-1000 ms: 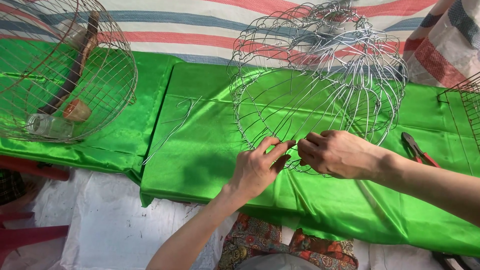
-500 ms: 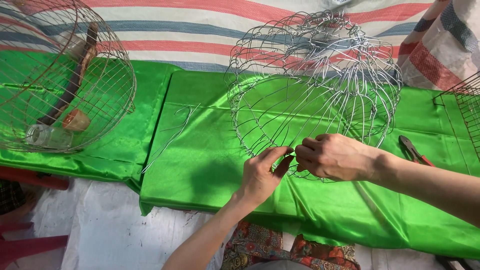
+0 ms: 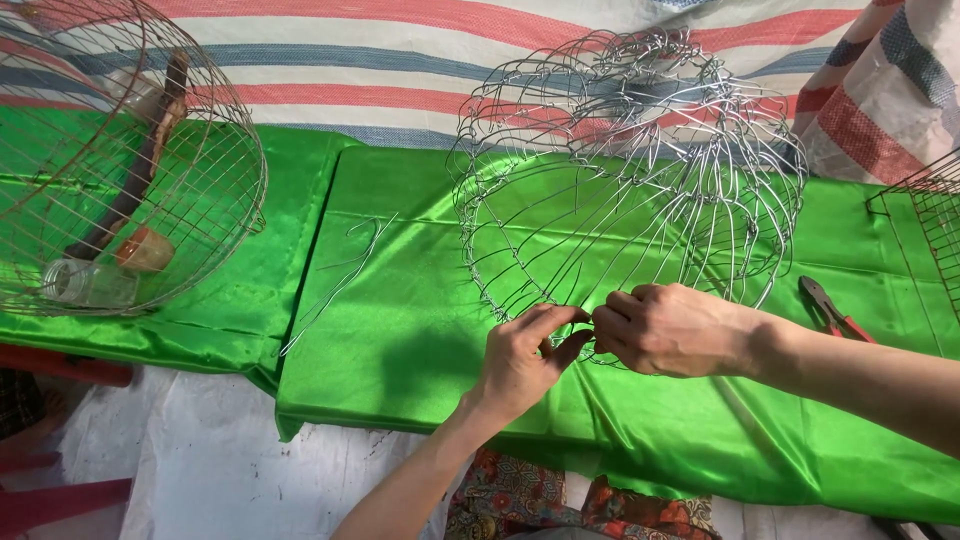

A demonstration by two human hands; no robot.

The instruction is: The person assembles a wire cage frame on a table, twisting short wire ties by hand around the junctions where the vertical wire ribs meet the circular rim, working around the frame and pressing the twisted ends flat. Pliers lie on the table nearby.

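A silver wire cage frame (image 3: 640, 160) lies on its side on a bright green cloth (image 3: 400, 330). My left hand (image 3: 525, 360) pinches a thin wire at the near rim of the frame with thumb and fingers. My right hand (image 3: 670, 328) is closed on the same rim right beside it, the fingertips of both hands almost touching. What exactly lies between the fingers is hidden.
A finished round wire cage (image 3: 120, 160) with a wooden perch and small cups stands at the left. Loose wire pieces (image 3: 340, 270) lie on the cloth. Red-handled pliers (image 3: 830, 310) rest at the right, near another wire cage's corner (image 3: 925, 215). A striped tarp (image 3: 400, 70) hangs behind.
Both hands have stayed at the near rim of the frame. My left fingers have closed in nearer to my right hand. The view has shifted slightly.
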